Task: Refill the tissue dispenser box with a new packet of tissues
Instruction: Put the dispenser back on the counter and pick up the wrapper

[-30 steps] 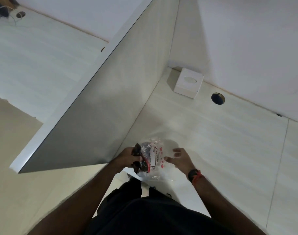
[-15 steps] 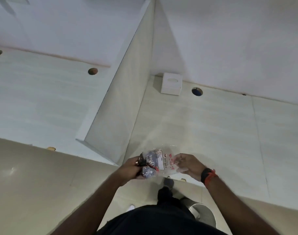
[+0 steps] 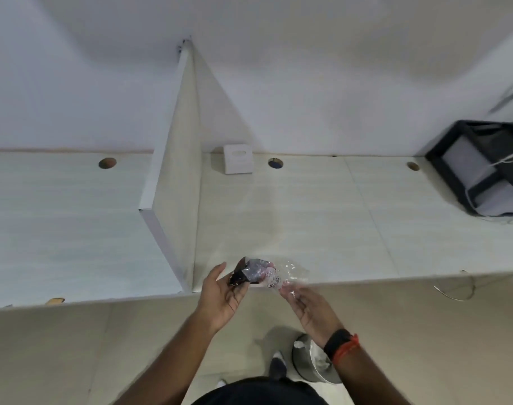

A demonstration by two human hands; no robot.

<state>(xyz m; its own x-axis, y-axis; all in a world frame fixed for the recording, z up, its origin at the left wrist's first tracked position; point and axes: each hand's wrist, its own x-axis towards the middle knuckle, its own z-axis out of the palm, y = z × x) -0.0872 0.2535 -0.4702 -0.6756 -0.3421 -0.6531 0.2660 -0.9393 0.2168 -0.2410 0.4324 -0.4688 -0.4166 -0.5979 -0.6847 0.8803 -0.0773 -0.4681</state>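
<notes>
A crumpled clear plastic tissue packet (image 3: 267, 274) with dark and red print hangs over the desk's front edge, held between both hands. My left hand (image 3: 224, 292) cups its dark left end with the palm turned up. My right hand (image 3: 306, 306) pinches the clear right end with its fingertips. The white square tissue dispenser box (image 3: 238, 159) with an oval slot on top stands far back on the desk, against the wall and beside the divider.
A white divider panel (image 3: 173, 182) rises from the desk left of the hands. The desk (image 3: 322, 223) has round cable holes (image 3: 275, 163). A black frame object (image 3: 483, 168) sits at the far right. A metal bin (image 3: 310, 361) stands on the floor below.
The view has pulled back from the desk and turned right. The packet and both hands now sit at the desk's front edge, and my left palm has turned upward under the packet.
</notes>
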